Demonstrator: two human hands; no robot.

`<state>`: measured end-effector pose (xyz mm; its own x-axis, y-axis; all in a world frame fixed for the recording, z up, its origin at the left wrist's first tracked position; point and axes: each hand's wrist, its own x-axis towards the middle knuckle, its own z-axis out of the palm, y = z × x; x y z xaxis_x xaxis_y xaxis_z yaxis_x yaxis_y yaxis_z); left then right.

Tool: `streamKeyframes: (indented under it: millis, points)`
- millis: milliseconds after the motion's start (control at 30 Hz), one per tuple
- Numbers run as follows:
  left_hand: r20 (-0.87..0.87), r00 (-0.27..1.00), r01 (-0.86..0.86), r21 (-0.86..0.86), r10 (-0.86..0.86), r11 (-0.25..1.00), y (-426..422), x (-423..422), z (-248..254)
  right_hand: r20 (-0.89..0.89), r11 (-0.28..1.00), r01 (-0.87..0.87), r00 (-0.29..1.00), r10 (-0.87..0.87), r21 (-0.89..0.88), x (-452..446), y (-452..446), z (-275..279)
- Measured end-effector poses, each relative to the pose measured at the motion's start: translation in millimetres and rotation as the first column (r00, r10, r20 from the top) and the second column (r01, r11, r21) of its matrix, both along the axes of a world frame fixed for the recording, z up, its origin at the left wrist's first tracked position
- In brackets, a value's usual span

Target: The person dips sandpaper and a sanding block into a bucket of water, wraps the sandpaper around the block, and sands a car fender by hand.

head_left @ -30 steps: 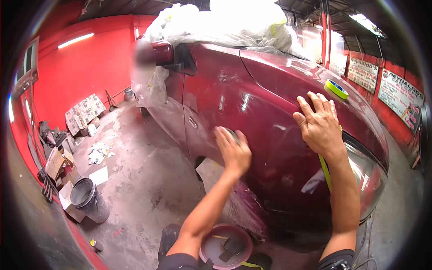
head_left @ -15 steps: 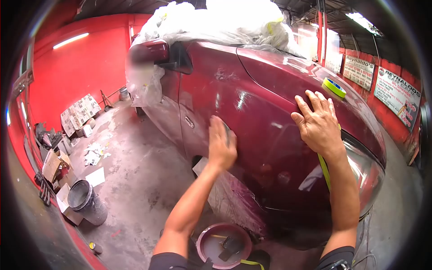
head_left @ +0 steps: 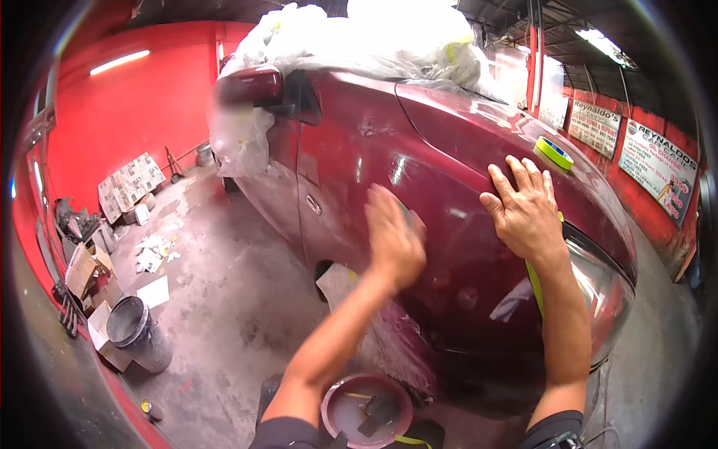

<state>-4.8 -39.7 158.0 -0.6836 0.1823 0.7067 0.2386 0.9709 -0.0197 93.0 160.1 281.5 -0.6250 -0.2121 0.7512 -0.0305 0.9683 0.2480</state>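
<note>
My left hand [head_left: 396, 239], slightly blurred, is on the front fender [head_left: 449, 187] of a dark red car. Its fingers are closed over a small dark flat pad, of which only an edge shows between thumb and fingers. My right hand [head_left: 523, 213] rests flat with fingers spread near the hood edge, above the headlight [head_left: 594, 280]. It holds nothing. Just beyond it, a roll of yellow-green tape [head_left: 553, 153] lies on the hood. A strip of similar tape [head_left: 535, 284] runs along the headlight's edge. Dull, scuffed patches mark the fender and door.
Below me stands a pink basin [head_left: 407, 410] of cloudy water with dark pieces and a stick inside. Plastic sheeting [head_left: 299, 45] covers the windshield and roof. A dark bucket [head_left: 153, 348], cardboard boxes [head_left: 82, 273] and scattered paper [head_left: 155, 253] are on the floor at left.
My left hand has slid right across the fender, toward the headlight, with the pad under its fingers. The right hand stays at nearly the same spot; the view has shifted slightly.
</note>
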Motion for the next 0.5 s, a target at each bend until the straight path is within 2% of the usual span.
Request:
streamKeyframes:
  millis: [33,100,167,200,233,300,333,367,433,500]
  points:
    - [-0.361,0.808,0.553,0.188,-0.466,0.812,12.5,24.2,-32.0,0.007,1.000,0.008,1.000,-0.008,0.005,-1.2,-0.3,-0.4]
    - [-0.224,0.717,0.686,0.056,-0.660,0.726,-18.9,15.0,-28.8,0.015,1.000,0.002,1.000,-0.002,-0.012,0.0,0.7,-5.9]
    - [-0.267,0.832,0.543,0.214,-0.487,0.812,-38.9,-25.6,5.5,-0.003,1.000,-0.004,1.000,0.004,-0.007,1.1,2.3,-1.1]
    - [-0.212,0.870,0.492,0.451,-0.446,0.745,-33.5,-37.9,24.6,0.003,1.000,0.010,1.000,-0.010,-0.001,2.6,0.8,-1.3]
    - [-0.218,0.870,0.491,0.454,-0.441,0.743,-22.5,-39.3,32.1,0.009,1.000,0.017,1.000,-0.017,0.012,2.2,-0.5,0.2]
    - [-0.183,0.959,0.283,0.666,-0.218,0.690,10.4,-29.6,38.2,-0.012,1.000,0.002,1.000,-0.002,0.013,0.2,0.6,-4.4]
    - [-0.260,0.937,0.337,0.499,-0.234,0.799,21.9,-4.9,23.9,-0.010,1.000,0.007,1.000,-0.007,0.016,0.2,0.9,-4.7]
    - [-0.386,0.848,0.483,0.279,-0.363,0.830,31.6,16.4,0.1,-0.015,1.000,0.013,1.000,-0.013,0.017,-1.3,1.4,-2.5]
    - [-0.229,0.759,0.642,0.108,-0.609,0.759,-0.9,20.1,3.4,0.020,1.000,0.012,1.000,-0.012,-0.003,2.6,0.5,-6.1]
    - [-0.224,0.872,0.482,0.230,-0.436,0.845,-26.8,-24.4,29.2,-0.008,1.000,-0.014,1.000,0.014,-0.004,0.9,2.1,-1.6]
